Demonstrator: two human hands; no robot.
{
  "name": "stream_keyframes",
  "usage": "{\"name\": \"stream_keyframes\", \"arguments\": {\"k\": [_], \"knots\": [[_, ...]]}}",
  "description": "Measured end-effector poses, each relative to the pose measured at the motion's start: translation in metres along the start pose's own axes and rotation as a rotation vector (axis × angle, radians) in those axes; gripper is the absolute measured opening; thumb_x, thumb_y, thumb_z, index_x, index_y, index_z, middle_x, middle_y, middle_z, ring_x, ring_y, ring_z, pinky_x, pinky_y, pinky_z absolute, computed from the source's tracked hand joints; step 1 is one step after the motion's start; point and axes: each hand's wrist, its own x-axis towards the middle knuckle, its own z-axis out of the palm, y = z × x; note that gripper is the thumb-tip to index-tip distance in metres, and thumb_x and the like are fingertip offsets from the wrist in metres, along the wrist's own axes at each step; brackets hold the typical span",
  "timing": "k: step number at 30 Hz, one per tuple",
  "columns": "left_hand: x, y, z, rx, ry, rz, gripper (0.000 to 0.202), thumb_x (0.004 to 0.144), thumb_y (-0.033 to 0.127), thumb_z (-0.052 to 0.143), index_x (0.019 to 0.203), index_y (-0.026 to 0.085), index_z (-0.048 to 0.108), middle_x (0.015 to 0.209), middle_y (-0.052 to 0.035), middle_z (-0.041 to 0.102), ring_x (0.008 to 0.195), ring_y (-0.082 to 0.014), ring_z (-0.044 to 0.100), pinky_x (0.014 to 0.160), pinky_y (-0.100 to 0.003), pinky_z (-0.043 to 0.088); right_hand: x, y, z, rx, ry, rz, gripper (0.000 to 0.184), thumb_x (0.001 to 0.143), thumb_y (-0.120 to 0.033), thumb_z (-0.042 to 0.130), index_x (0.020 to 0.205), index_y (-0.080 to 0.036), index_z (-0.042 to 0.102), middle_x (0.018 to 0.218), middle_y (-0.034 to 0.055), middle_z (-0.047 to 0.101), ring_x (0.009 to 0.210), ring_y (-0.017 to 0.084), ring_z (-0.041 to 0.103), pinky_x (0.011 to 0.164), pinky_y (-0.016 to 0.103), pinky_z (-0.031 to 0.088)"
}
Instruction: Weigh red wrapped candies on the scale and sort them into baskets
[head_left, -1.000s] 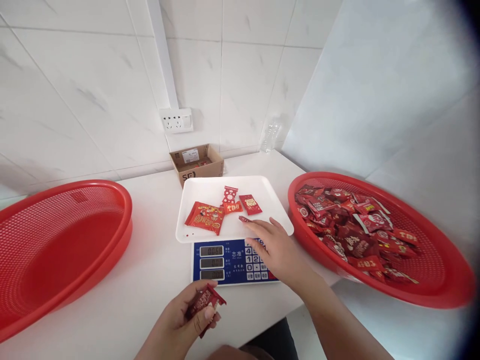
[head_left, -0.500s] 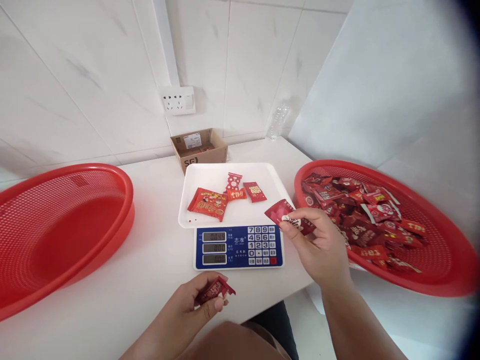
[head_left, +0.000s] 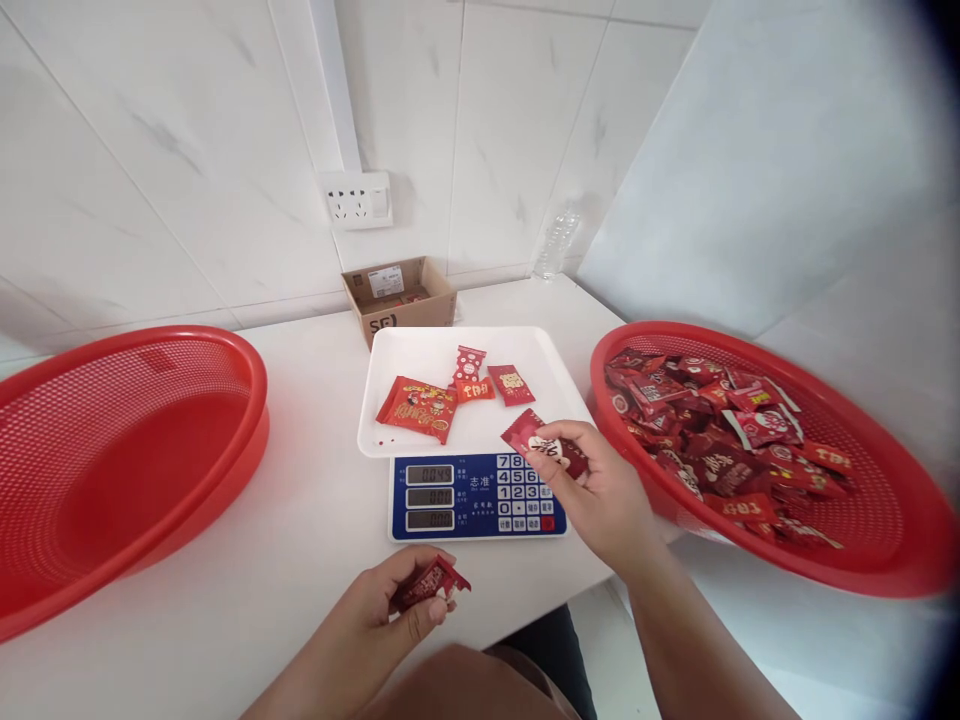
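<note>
On the white counter [head_left: 300, 520], the left hand [head_left: 367, 610] curls shut around a red candy packet [head_left: 429, 585], while the right hand [head_left: 592, 490] pinches a second red candy packet [head_left: 544, 445] just above a blue digital scale [head_left: 476, 497]. Behind it, a white plastic tray [head_left: 412, 350] holds 4 red packets [head_left: 416, 408], between 2 round red mesh baskets: the left basket [head_left: 127, 470] and the packet-filled right basket [head_left: 825, 570]. A cardboard box [head_left: 397, 300] stands against the white tiled wall [head_left: 480, 150].
</note>
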Motion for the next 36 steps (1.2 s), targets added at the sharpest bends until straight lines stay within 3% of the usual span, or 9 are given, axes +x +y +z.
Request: {"name": "stream_keyframes", "arguments": {"k": [7,12,16,22,26,28,31,33,36], "knots": [[0.0,0.008,0.003,-0.02,0.005,-0.004,0.038,0.08,0.048,0.059,0.107,0.021,0.059,0.097,-0.006,0.066,0.092,-0.0196,0.057,0.086,-0.035,0.044,0.009,-0.003,0.019,-0.236,-0.232,-0.22,0.045,0.087,-0.039,0.051,0.129,-0.023,0.049,0.128,0.0102,0.058,0.12,0.03,0.05,0.099,0.053,0.04],[0.0,0.005,0.001,-0.059,0.013,-0.021,0.04,0.079,0.049,0.061,0.109,0.022,0.058,0.099,-0.0053,0.065,0.092,-0.0187,0.056,0.088,-0.035,0.043,0.012,0.002,0.024,-0.372,-0.211,-0.242,0.043,0.09,-0.038,0.046,0.13,-0.022,0.05,0.13,0.0093,0.057,0.127,0.032,0.043,0.104,0.059,0.031],[0.002,0.001,0.001,-0.137,0.008,-0.008,0.039,0.077,0.045,0.065,0.109,0.024,0.055,0.103,-0.0041,0.064,0.095,-0.0173,0.055,0.087,-0.032,0.042,0.001,-0.001,0.019,-0.272,-0.183,-0.241,0.043,0.091,-0.041,0.044,0.126,-0.018,0.054,0.13,0.0119,0.057,0.125,0.029,0.046,0.103,0.052,0.037],[0.01,0.005,0.008,-0.292,-0.02,0.057,0.035,0.075,0.044,0.069,0.097,0.022,0.054,0.084,-0.0002,0.062,0.073,-0.0124,0.054,0.068,-0.027,0.041,-0.032,-0.031,0.011,-0.022,-0.707,-0.194,0.051,0.082,-0.043,0.061,0.129,-0.026,0.054,0.127,0.0051,0.061,0.115,0.022,0.057,0.096,0.036,0.048],[0.015,0.004,0.018,-0.267,-0.064,0.104,0.05,0.068,0.05,0.073,0.102,0.019,0.054,0.078,-0.0017,0.063,0.065,-0.0119,0.053,0.063,-0.027,0.04,-0.042,-0.04,0.013,0.087,-0.667,-0.147,0.037,0.085,-0.025,0.056,0.122,-0.026,0.059,0.115,0.0019,0.068,0.102,0.018,0.065,0.088,0.028,0.052],[0.015,0.004,0.018,-0.157,-0.058,0.155,0.049,0.072,0.054,0.067,0.105,0.021,0.052,0.078,-0.0031,0.066,0.069,-0.0149,0.057,0.065,-0.029,0.042,-0.042,-0.035,0.013,0.142,-0.621,-0.138,0.029,0.086,-0.025,0.052,0.113,-0.027,0.064,0.102,0.0007,0.073,0.09,0.017,0.069,0.079,0.026,0.055],[0.009,0.01,-0.001,0.208,0.194,0.225,0.038,0.08,0.05,0.058,0.108,0.027,0.052,0.099,-0.0072,0.07,0.085,-0.0216,0.063,0.08,-0.034,0.047,-0.04,-0.018,0.004,0.159,-0.475,-0.091,0.026,0.085,-0.035,0.055,0.106,-0.027,0.067,0.091,0.0019,0.075,0.08,0.018,0.07,0.072,0.028,0.058],[0.001,0.018,-0.028,0.52,0.553,0.256,0.037,0.082,0.048,0.054,0.114,0.029,0.053,0.119,-0.0086,0.063,0.104,-0.0267,0.06,0.091,-0.039,0.045,-0.037,-0.001,-0.009,0.136,-0.242,-0.005,0.028,0.083,-0.041,0.057,0.105,-0.026,0.068,0.095,0.005,0.074,0.083,0.02,0.07,0.073,0.03,0.058],[-0.014,0.028,-0.077,0.96,1.038,0.312,0.056,0.085,0.048,0.046,0.133,0.02,0.041,0.143,-0.0154,0.043,0.132,-0.0355,0.036,0.106,-0.051,0.032,-0.029,0.028,-0.034,0.099,0.141,0.096,0.038,0.079,-0.048,0.059,0.108,-0.023,0.066,0.106,0.0089,0.071,0.09,0.024,0.069,0.076,0.033,0.058]]}}
